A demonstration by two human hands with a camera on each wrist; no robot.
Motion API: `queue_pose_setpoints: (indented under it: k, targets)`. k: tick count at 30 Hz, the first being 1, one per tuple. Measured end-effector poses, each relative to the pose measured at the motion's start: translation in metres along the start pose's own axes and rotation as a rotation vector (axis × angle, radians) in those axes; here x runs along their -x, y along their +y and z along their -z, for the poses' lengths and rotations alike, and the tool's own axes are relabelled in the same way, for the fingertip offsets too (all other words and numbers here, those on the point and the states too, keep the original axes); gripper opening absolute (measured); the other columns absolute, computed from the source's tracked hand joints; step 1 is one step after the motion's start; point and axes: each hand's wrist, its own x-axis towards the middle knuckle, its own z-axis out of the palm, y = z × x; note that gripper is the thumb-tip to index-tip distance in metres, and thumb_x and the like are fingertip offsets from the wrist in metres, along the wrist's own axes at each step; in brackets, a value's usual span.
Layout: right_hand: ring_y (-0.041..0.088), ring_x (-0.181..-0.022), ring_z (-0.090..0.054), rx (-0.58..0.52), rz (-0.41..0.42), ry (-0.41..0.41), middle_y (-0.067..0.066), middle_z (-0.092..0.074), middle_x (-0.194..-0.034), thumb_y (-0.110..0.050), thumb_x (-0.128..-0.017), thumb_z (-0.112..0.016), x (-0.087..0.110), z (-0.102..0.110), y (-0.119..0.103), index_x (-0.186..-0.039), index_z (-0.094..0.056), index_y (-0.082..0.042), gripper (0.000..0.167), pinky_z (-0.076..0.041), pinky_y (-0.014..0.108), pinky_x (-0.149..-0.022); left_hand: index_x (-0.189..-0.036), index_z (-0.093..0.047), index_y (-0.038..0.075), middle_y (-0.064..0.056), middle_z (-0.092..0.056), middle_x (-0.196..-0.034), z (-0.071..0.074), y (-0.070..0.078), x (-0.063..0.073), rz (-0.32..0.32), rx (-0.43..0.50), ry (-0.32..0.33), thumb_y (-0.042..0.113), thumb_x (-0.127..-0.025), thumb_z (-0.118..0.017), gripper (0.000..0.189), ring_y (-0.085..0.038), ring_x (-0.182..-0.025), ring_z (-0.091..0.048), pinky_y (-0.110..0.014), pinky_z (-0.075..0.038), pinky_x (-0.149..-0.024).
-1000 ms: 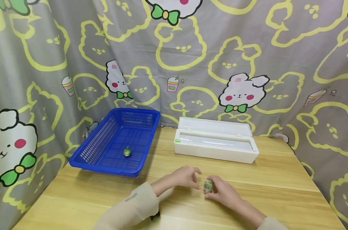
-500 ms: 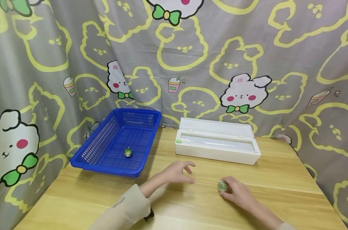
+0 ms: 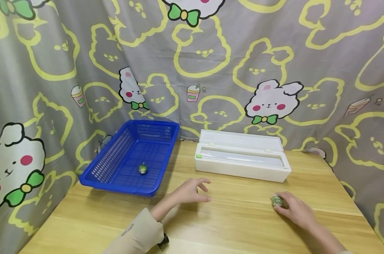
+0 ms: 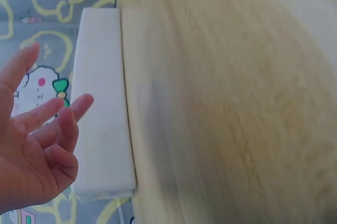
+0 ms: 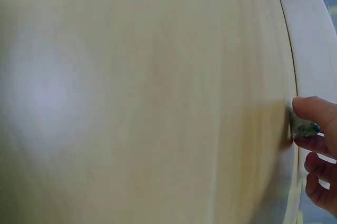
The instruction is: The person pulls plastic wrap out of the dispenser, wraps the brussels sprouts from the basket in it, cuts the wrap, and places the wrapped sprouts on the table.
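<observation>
At the right of the table in the head view, my right hand (image 3: pixel 297 210) pinches a small round green-and-white thing (image 3: pixel 276 200) with a shiny, clear-looking covering. The right wrist view shows the same round thing (image 5: pixel 304 126) between thumb and fingertips. My left hand (image 3: pixel 189 191) hovers over the middle of the table, fingers spread and loosely bent, holding nothing. A long white cling film dispenser (image 3: pixel 239 172) with its lid raised stands behind the hands. Another small green-and-white round thing (image 3: pixel 142 168) lies in the blue basket (image 3: pixel 126 165).
The basket stands at the left back of the wooden table (image 3: pixel 217 225). A grey curtain (image 3: pixel 207 67) printed with cartoon animals hangs behind and at both sides. On the dispenser's left end sits a green slider (image 3: pixel 199 156).
My right hand has carried the round thing to the right, away from my left hand. The left hand has drawn back leftward a little. The basket and dispenser stay in place.
</observation>
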Motion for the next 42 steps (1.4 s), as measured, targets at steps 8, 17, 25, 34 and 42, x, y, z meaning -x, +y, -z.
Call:
queue_pose_setpoints:
  k: [8, 17, 25, 34, 42]
  targets:
    - [0.036, -0.087, -0.057, -0.026, -0.061, -0.017, 0.021, -0.057, -0.101, -0.024, -0.076, -0.072, 0.0, 0.017, 0.04, -0.111, -0.055, 0.004, 0.047, -0.044, 0.051, -0.068, -0.126, -0.05, 0.006, -0.011, -0.066, -0.104, 0.009, -0.001, 0.0, 0.024, 0.028, 0.048, 0.033, -0.076, -0.071, 0.06, -0.007, -0.064, -0.055, -0.023, -0.046, -0.061]
    - [0.034, -0.086, -0.055, -0.106, -0.054, -0.003, 0.019, -0.057, -0.099, -0.021, -0.079, -0.07, -0.008, 0.018, 0.063, -0.113, -0.053, 0.007, 0.048, -0.043, 0.051, -0.07, -0.126, -0.051, 0.005, -0.011, -0.066, -0.103, 0.01, -0.005, -0.001, 0.015, 0.021, 0.071, 0.031, -0.077, -0.071, 0.059, -0.009, -0.066, -0.057, -0.023, -0.046, -0.061]
    - [0.006, -0.083, -0.049, -0.154, 0.011, 0.077, 0.015, -0.058, -0.099, -0.016, -0.074, -0.074, -0.015, 0.009, 0.066, -0.112, -0.056, 0.003, 0.046, -0.041, 0.035, -0.071, -0.126, -0.052, 0.006, -0.012, -0.066, -0.103, 0.013, -0.007, -0.006, 0.039, 0.044, 0.12, 0.029, -0.078, -0.07, 0.056, -0.009, -0.062, -0.052, -0.023, -0.045, -0.058]
    - [0.048, -0.099, -0.047, -0.177, -0.021, -0.034, 0.034, -0.048, -0.109, -0.013, -0.074, -0.074, -0.018, 0.017, 0.061, -0.124, -0.04, 0.014, 0.066, -0.037, 0.058, -0.079, -0.12, -0.055, 0.002, -0.007, -0.066, -0.086, 0.015, 0.0, -0.018, 0.051, 0.086, 0.309, 0.021, -0.082, -0.066, 0.044, -0.009, -0.057, -0.046, -0.022, -0.04, -0.052]
    - [0.022, -0.074, -0.048, -0.185, -0.062, -0.034, 0.032, -0.045, -0.109, -0.021, -0.077, -0.072, -0.014, 0.028, 0.058, -0.131, -0.034, 0.012, 0.073, -0.043, 0.035, -0.062, -0.112, -0.06, 0.002, -0.009, -0.052, -0.076, 0.013, -0.001, -0.036, 0.018, 0.102, 0.571, 0.016, -0.075, -0.072, 0.042, -0.014, -0.061, -0.042, -0.02, -0.035, -0.053]
